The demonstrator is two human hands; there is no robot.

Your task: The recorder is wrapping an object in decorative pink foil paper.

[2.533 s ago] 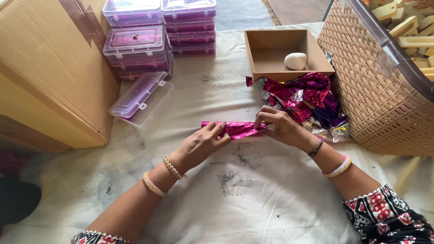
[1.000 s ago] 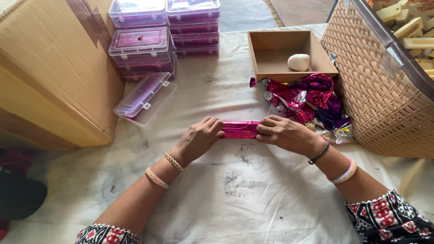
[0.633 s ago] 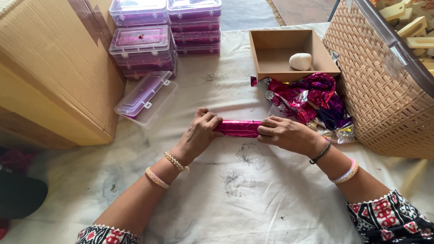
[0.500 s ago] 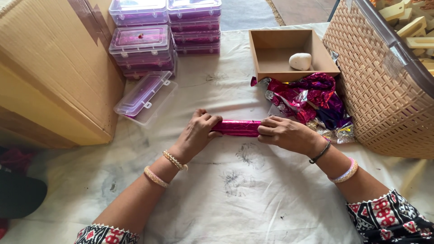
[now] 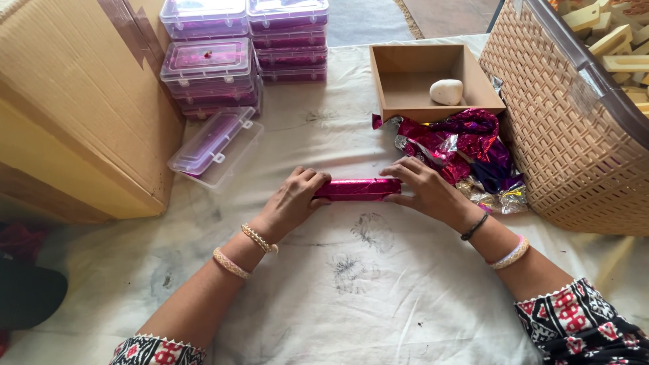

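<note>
Floor cover: a white cloth [image 5: 378, 297], creased and marked with faint grey smudges.
Beyond the cloth: a strip of grey carpet [image 5: 368, 20], then bare brown floor [image 5: 449, 13] at its far right edge.
Light: soft, even daylight, with weak shadows.

Shiny magenta foil bar [image 5: 357, 188]; pink/purple/silver foil scraps [image 5: 466, 152]; clear boxes [image 5: 211, 67] w/ purple tint; beige woven basket [image 5: 561, 135]; brown tray [image 5: 433, 74], white stone [image 5: 446, 91]; off-white cloth [image 5: 378, 284], grey smudges
</note>
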